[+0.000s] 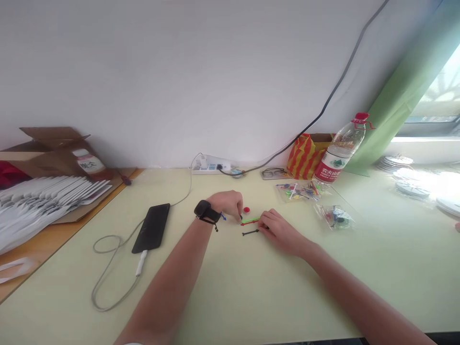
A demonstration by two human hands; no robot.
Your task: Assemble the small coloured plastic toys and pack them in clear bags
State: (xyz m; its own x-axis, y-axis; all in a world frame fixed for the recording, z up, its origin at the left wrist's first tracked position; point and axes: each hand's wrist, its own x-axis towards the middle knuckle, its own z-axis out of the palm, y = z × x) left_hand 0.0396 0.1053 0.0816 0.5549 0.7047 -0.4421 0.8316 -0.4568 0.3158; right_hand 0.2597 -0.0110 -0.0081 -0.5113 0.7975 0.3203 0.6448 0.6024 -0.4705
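Observation:
My left hand [229, 203], with a black watch on the wrist, is closed in a pinch above the table. A tiny dark piece shows at its fingertips, too small to name. Just right of them lie a green plastic stick [247, 221] and a red plastic stick [247, 223], side by side. My right hand [276, 229] has its fingers curled over their right ends; what it grips is hidden. A black stick [250, 233] lies nearer me, its right end by those fingers. Behind sits a small red round piece [246, 210]. A blue stick [223, 216] shows beside the watch.
Bags of small coloured parts [300, 190] and dark parts [338, 217] lie to the right, near a large water bottle [336, 155]. A black phone [151, 227] with a looping cable lies left. A power strip [212, 165] stands against the wall.

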